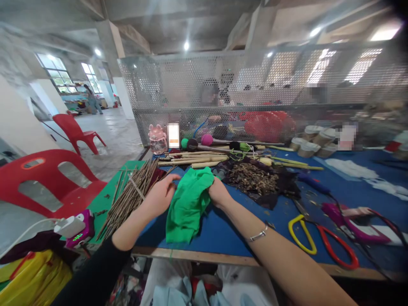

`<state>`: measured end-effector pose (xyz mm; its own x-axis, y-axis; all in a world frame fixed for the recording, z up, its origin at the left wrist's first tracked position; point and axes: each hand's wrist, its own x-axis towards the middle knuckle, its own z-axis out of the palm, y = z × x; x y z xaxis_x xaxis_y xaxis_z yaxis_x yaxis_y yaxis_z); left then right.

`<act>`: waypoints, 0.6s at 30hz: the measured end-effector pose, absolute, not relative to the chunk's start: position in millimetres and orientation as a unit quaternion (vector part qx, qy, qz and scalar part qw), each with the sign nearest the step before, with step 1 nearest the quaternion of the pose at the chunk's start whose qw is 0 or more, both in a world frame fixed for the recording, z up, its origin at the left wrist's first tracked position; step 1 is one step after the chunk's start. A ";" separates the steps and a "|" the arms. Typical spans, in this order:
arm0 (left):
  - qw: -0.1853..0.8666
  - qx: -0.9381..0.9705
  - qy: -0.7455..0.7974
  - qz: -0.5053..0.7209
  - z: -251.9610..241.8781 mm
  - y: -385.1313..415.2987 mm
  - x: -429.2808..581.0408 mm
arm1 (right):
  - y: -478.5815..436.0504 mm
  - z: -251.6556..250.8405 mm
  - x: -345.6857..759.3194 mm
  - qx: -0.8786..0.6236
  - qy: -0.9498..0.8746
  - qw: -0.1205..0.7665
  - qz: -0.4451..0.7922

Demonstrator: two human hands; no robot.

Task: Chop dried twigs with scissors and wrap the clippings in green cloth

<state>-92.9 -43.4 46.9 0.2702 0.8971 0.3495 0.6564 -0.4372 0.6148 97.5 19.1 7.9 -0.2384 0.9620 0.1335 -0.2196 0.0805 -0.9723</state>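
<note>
A piece of green cloth [188, 208] hangs down over the front part of the blue table. My right hand [219, 192] is closed on its upper right edge, with the fingertips hidden behind the fabric. At the cloth's upper left is my left hand [164, 193], its fingers bent and slightly apart, close to the fabric with nothing visible between them. A bundle of thin brown sticks [129, 199] lies left of the cloth, partly behind my left forearm. To the right, a heap of dry brown plant bits [253, 176] rests on dark cloth.
Scissors with yellow and red handles [338, 248], a purple power strip [353, 223] and a blue-handled tool [314, 182] lie right. Pale sticks [207, 159] and a pink bottle [157, 139] are behind. A perforated metal screen [191, 80] backs the table [223, 238].
</note>
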 end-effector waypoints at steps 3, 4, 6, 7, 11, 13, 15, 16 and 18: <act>0.108 0.823 0.507 0.231 7.2 -67.4 -124.2 | 23.3 5.0 91.3 -0.327 -0.447 0.528 0.643; 0.097 0.827 0.510 0.216 -2.3 -75.6 -128.9 | 24.6 4.5 89.2 -0.322 -0.436 0.528 0.654; 0.076 0.832 0.511 0.204 -12.7 -87.2 -129.0 | 27.0 3.5 85.6 -0.322 -0.416 0.523 0.671; 0.062 0.833 0.510 0.206 -14.2 -89.5 -125.5 | 28.0 2.9 84.2 -0.324 -0.406 0.518 0.679; 0.020 0.844 0.495 0.205 -10.5 -79.0 -102.3 | 30.5 0.4 82.0 -0.332 -0.375 0.512 0.698; 0.038 0.849 0.479 0.219 -9.5 -70.3 -90.7 | 30.5 -0.2 82.6 -0.335 -0.366 0.508 0.704; 0.106 0.834 0.465 0.279 -10.2 -63.7 -79.9 | 29.9 -0.2 83.5 -0.339 -0.360 0.499 0.712; 0.162 0.800 0.472 0.335 -10.7 -60.8 -74.7 | 29.4 -0.2 83.7 -0.341 -0.356 0.495 0.715; 0.277 0.682 0.503 0.452 -10.9 -54.2 -64.7 | 28.3 -0.6 83.0 -0.347 -0.349 0.490 0.719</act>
<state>-64.7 -54.2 -10.9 0.0842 0.9377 0.3372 0.4358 -0.3390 0.8338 83.0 28.3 -0.6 -0.2783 0.9477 -0.1562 -0.4630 -0.2748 -0.8426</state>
